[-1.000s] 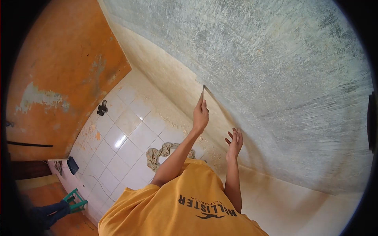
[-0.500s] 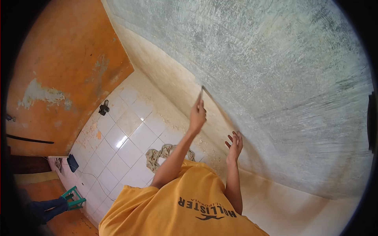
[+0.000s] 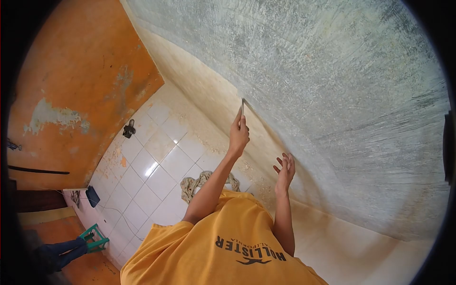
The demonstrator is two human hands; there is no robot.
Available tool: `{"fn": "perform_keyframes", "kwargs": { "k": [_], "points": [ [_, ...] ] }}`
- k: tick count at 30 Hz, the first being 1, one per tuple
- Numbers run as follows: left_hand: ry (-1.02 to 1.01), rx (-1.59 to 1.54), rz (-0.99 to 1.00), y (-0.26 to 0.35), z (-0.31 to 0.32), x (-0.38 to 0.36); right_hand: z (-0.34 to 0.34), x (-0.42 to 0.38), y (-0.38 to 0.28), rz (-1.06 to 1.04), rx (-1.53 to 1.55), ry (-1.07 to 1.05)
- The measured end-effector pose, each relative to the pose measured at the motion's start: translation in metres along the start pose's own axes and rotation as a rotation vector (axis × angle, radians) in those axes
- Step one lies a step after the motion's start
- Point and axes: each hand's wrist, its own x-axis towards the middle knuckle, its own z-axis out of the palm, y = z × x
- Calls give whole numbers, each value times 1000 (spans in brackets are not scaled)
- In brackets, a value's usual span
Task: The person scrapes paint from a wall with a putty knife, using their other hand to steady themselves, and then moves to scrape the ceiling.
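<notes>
In the head view, my left hand (image 3: 239,137) is wrapped round a thin scraper (image 3: 242,107), seen nearly edge-on. Its tip meets the wall where the rough grey-green surface (image 3: 332,95) borders a smooth cream band (image 3: 199,69). Lower and to the right, my right hand (image 3: 285,172) is raised close to the same wall, fingers spread and holding nothing. A crumpled patterned cloth (image 3: 191,186) lies on the floor below my left forearm.
White floor tiles (image 3: 142,187) carry scattered flakes. By the peeling orange wall (image 3: 90,61) sits a small dark object (image 3: 128,128). A green stool (image 3: 96,241) stands lower left, beside a person's blue-trousered legs (image 3: 64,251). A thin cable (image 3: 122,214) crosses the tiles.
The scraper and my left hand have shifted slightly up along the wall, showing more of the tool. My right hand has risen a little, fingers still apart.
</notes>
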Motion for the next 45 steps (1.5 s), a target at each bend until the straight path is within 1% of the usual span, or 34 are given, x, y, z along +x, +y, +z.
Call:
{"fn": "perform_keyframes", "kwargs": {
  "k": [4,7,10,13,14,17,18,21,22,25,26,29,32,35,36,39,40,43,45],
  "points": [
    [10,1,-7,2,3,1,3,1,-1,21,-6,8],
    [37,92,58,0,1,6,1,-2,0,13,-2,7],
    [21,58,27,-1,2,1,3,-3,0,9,-17,6],
    [37,162,104,-4,5,1,5,-3,0,17,-8,17],
    [61,126,114,0,-3,14,6,-3,0,21,3,18],
    [43,66,72,11,-12,22,1,-9,3,24,2,19],
    [39,88,78,11,-9,15,2,-7,3,16,-2,14],
    [-60,45,15,0,2,-7,5,-4,3,46,-16,31],
    [14,81,66,-3,4,2,6,-4,3,28,-15,23],
    [12,31,2,3,-3,7,5,-3,2,-4,-20,11],
    [-9,15,11,7,-6,4,4,-2,2,-3,-17,11],
    [-57,105,47,2,0,-8,7,-1,4,-3,-21,14],
    [38,120,82,3,-5,12,9,-1,2,3,0,25],
    [34,51,57,14,-16,27,5,-8,6,5,6,31],
    [44,74,91,14,-12,20,6,-6,6,-4,3,27],
    [-86,65,7,6,0,-10,9,-3,5,29,-16,48],
    [-20,89,23,4,1,-3,11,-3,3,26,-14,43],
    [-20,57,-42,9,-5,5,13,-2,-2,20,-14,34],
    [-41,85,-23,11,-8,0,15,0,-1,9,0,29]
  ]
}}
